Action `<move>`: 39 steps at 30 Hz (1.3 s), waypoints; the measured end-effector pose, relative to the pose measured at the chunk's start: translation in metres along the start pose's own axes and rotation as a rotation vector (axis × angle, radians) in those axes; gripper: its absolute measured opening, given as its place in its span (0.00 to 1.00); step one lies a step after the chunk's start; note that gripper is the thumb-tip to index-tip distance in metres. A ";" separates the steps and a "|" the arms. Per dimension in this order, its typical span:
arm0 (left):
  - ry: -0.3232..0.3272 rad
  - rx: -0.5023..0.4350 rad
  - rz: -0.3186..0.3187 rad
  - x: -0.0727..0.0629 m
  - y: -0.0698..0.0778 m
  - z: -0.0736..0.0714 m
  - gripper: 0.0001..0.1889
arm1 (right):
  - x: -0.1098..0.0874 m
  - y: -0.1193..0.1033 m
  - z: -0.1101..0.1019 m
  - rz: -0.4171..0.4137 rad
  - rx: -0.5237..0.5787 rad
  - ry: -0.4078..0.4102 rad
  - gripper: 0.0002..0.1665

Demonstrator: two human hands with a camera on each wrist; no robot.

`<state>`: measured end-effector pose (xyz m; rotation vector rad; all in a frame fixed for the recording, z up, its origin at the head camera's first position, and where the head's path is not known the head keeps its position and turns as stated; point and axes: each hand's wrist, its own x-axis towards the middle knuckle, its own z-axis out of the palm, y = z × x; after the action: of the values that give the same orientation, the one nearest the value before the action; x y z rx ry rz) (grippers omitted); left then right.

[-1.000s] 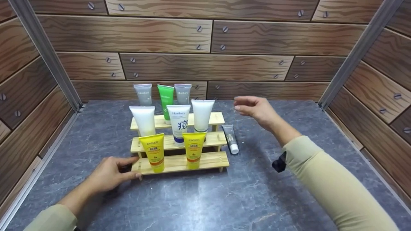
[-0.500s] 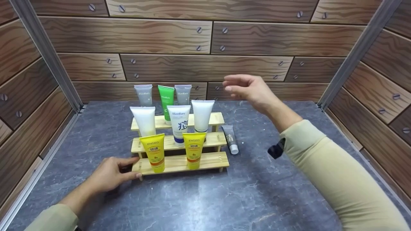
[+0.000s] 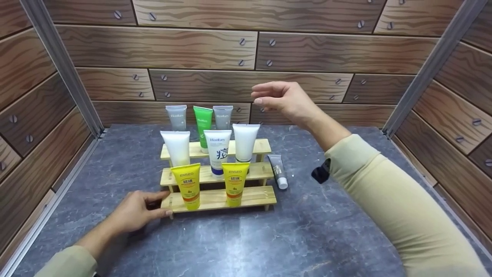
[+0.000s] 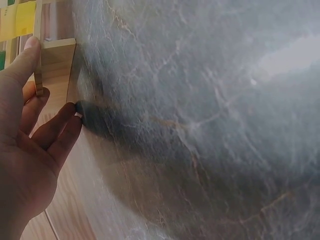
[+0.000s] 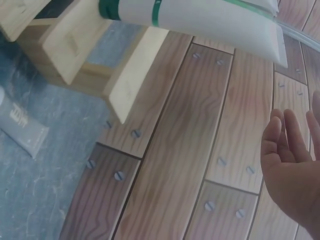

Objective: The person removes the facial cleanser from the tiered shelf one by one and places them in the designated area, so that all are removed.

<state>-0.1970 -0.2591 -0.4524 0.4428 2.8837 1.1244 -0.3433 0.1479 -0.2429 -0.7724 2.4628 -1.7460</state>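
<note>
A three-step wooden rack [image 3: 209, 199] stands on the table, with my left hand [image 3: 132, 211] pinching the left end of its lowest step; the thumb lies on the front edge in the left wrist view. Two yellow tubes [image 3: 188, 187] stand on that step. White tubes [image 3: 246, 143], one with blue lettering [image 3: 218, 152], occupy the middle step. Behind them rise a green tube [image 3: 203, 125] and two grey tubes [image 3: 177, 117], their lower parts partly hidden. My right hand [image 3: 290, 103] hovers behind and right of the rack, fingers loosely bent, holding nothing.
A grey tube [image 3: 277, 169] with a white cap lies on the dark marbled table [image 3: 238, 246], just right of the rack. Wood-patterned walls [image 3: 203, 48] enclose the back and sides, with metal posts [image 3: 63, 65] at the corners.
My right hand has risen and moved left, closer to the rack's back. The left hand keeps its hold on the rack. The tubes stay in place; the head view has shifted slightly.
</note>
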 end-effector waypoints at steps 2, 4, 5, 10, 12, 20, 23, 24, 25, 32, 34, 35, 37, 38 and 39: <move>0.001 -0.004 0.001 0.000 -0.001 0.001 0.34 | 0.002 -0.002 0.004 0.003 -0.003 -0.009 0.21; 0.003 -0.006 0.003 0.000 -0.001 0.002 0.34 | 0.005 -0.002 0.009 0.006 -0.004 -0.022 0.21; 0.003 -0.007 0.005 0.000 -0.001 0.002 0.34 | 0.006 -0.003 0.011 0.006 -0.012 -0.029 0.21; 0.003 -0.007 0.006 -0.001 -0.001 0.003 0.34 | 0.013 -0.002 0.022 0.006 -0.032 -0.061 0.20; 0.003 -0.005 0.002 -0.001 -0.002 0.003 0.33 | 0.016 -0.002 0.027 0.006 -0.007 -0.073 0.20; -0.003 0.003 -0.014 0.000 -0.003 0.002 0.34 | 0.027 0.001 0.044 0.061 0.057 -0.139 0.22; -0.005 0.002 -0.013 0.000 -0.003 0.002 0.34 | 0.029 0.002 0.048 0.092 0.061 -0.174 0.23; -0.005 0.002 -0.012 0.000 -0.003 0.002 0.34 | 0.030 0.003 0.049 0.102 0.058 -0.183 0.23; -0.005 0.002 -0.011 0.000 -0.003 0.002 0.34 | 0.031 0.004 0.050 0.112 0.052 -0.188 0.24; -0.008 -0.014 -0.022 0.000 -0.002 0.002 0.34 | 0.034 0.008 0.052 0.152 0.014 -0.202 0.24; -0.008 -0.015 -0.021 0.001 -0.002 0.002 0.34 | 0.035 0.009 0.053 0.161 0.001 -0.216 0.24; -0.008 -0.014 -0.019 0.001 -0.002 0.002 0.33 | 0.036 0.010 0.053 0.164 -0.007 -0.224 0.24; -0.008 -0.010 -0.013 0.001 -0.003 0.002 0.33 | 0.036 0.010 0.054 0.175 -0.021 -0.238 0.24; -0.007 -0.007 -0.010 0.001 -0.003 0.001 0.33 | 0.037 0.011 0.054 0.185 -0.025 -0.241 0.24; -0.006 -0.004 -0.007 0.001 -0.003 0.001 0.33 | 0.037 0.011 0.054 0.194 -0.026 -0.246 0.24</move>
<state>-0.1985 -0.2600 -0.4553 0.4355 2.8748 1.1263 -0.3637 0.0877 -0.2631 -0.6774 2.3145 -1.4611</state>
